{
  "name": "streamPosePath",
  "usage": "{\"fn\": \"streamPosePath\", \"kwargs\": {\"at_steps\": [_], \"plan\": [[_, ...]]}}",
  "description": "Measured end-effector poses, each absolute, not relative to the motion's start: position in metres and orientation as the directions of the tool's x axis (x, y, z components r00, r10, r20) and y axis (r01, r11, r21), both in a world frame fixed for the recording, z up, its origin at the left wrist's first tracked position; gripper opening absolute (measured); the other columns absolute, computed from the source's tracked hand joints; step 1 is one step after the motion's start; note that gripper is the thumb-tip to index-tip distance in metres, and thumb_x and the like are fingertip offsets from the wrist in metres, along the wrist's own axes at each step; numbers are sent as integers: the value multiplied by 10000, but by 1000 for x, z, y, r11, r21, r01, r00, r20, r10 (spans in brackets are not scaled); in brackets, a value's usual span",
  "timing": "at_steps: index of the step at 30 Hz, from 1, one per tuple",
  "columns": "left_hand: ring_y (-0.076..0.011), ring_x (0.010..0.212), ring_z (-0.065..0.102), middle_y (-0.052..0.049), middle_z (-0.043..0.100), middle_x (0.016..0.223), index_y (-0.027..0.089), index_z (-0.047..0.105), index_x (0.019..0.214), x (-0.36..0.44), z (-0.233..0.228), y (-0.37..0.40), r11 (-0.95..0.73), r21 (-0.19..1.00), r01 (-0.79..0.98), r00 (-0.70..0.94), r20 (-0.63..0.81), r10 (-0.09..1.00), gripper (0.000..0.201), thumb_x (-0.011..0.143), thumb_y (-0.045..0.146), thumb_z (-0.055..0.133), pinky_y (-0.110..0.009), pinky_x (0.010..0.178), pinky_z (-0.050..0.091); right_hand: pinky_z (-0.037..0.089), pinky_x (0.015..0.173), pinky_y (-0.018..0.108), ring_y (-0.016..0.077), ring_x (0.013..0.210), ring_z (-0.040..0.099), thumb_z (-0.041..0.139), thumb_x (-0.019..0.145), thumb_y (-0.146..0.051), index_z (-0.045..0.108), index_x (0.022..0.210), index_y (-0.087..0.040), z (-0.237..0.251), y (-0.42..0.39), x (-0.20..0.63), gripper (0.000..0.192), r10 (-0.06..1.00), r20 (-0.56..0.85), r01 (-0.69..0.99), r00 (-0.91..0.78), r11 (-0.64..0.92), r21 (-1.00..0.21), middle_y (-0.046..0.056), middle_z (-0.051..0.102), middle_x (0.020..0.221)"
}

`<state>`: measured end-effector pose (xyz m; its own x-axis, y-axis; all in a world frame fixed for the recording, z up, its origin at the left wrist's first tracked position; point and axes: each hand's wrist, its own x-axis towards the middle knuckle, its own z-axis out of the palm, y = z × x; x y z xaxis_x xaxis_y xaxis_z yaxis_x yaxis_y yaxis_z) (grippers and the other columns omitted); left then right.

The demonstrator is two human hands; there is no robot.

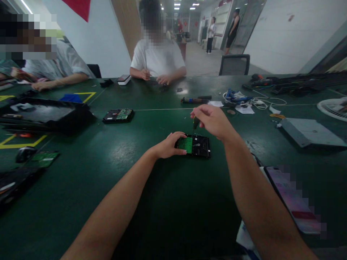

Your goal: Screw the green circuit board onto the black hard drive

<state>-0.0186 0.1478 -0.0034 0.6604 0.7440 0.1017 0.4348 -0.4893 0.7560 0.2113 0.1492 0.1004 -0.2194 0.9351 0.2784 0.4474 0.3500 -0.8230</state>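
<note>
A hard drive (201,146) lies flat on the green table, its green circuit board facing up on the left half and black casing on the right. My left hand (173,145) grips the drive's left end, thumb on the near edge and fingers on the far edge. Above the drive, my right hand (213,121) is closed around the handle of a small screwdriver (195,124). The screwdriver points down, and its tip is at the drive's far edge near the board's border. Whether the tip sits in a screw is too small to tell.
Another hard drive (118,115) lies further left. A black tray (46,112) and a mouse (25,154) are at the left. To the right are a metal box (311,133), a phone (292,198) and tangled cables (237,96). Co-workers sit across the table (135,202).
</note>
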Motion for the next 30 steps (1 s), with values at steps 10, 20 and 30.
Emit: {"fn": "streamPosePath", "kwargs": {"at_steps": [10, 20, 30], "plan": [[-349, 1402, 471, -138, 514, 1516, 254, 535, 1413, -19, -3, 149, -496, 747, 443, 666, 96, 740, 713, 790, 462, 810, -583, 1221, 280, 474, 618, 318, 163, 674, 602, 543, 1017, -510, 712, 1084, -236, 100, 149, 212, 329, 926, 279, 453, -256, 370, -811, 47, 695, 839], [-355, 1404, 471, -129, 508, 1525, 269, 535, 1417, -20, -2, 148, -489, 754, 439, 665, 93, 741, 712, 787, 451, 811, -594, 1217, 276, 474, 619, 325, 146, 668, 571, 598, 986, -458, 679, 951, -219, 101, 149, 212, 255, 933, 295, 461, -205, 358, -812, 70, 726, 986], [-347, 1388, 482, -131, 512, 1511, 259, 525, 1414, -20, -4, 149, -502, 740, 447, 670, 95, 736, 706, 796, 454, 805, -581, 1211, 291, 468, 615, 319, 166, 675, 594, 566, 1007, -466, 706, 1088, -235, 99, 149, 211, 282, 932, 276, 432, -237, 355, -829, 37, 671, 791]]}}
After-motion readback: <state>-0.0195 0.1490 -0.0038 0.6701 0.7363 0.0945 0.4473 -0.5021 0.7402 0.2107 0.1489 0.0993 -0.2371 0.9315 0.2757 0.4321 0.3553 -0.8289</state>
